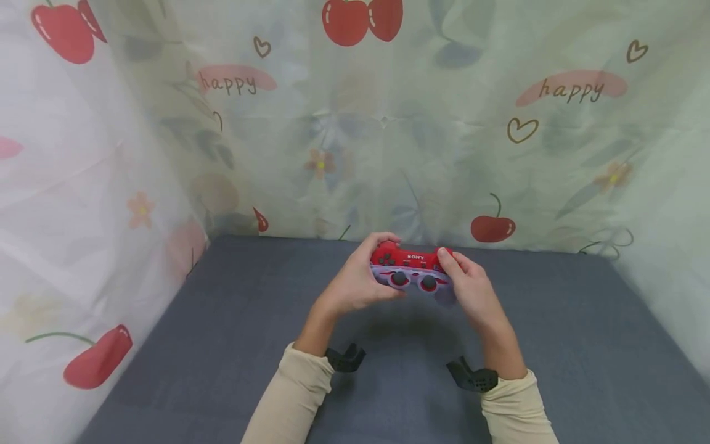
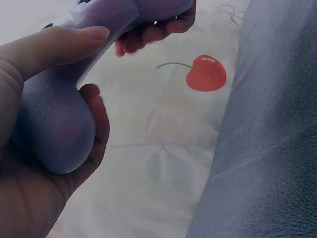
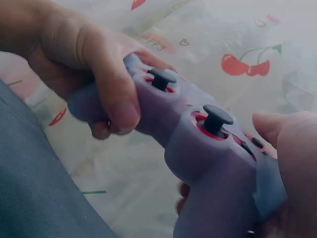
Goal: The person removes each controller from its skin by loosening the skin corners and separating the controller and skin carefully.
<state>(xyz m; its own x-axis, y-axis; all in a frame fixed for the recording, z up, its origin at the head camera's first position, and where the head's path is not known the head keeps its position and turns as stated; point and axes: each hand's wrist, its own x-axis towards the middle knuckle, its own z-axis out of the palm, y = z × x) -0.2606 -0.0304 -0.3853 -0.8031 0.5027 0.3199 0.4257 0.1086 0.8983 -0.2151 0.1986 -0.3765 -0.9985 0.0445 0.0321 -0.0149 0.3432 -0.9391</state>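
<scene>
A red Sony game controller [image 1: 420,256] is held up above the table between both hands. A translucent purple silicone cover [image 3: 208,163] wraps its grips and lower face, while the red upper face with the SONY lettering is bare. Two black thumbsticks [image 3: 216,116] poke through the cover's round holes. My left hand [image 1: 359,277] grips the left side, its thumb pressing the cover's lower edge and its fingers curled behind. At the right end, my right hand [image 1: 471,287] holds the controller, with the thumb on the upper right corner. Its other fingers are mostly hidden.
A dark grey cloth-covered table [image 1: 249,370] lies below the hands. Pale curtains [image 1: 388,154] printed with cherries and "happy" rise behind it and at both sides. Black wrist mounts [image 1: 473,375] sit on both wrists, next to beige sleeves [image 1: 294,394].
</scene>
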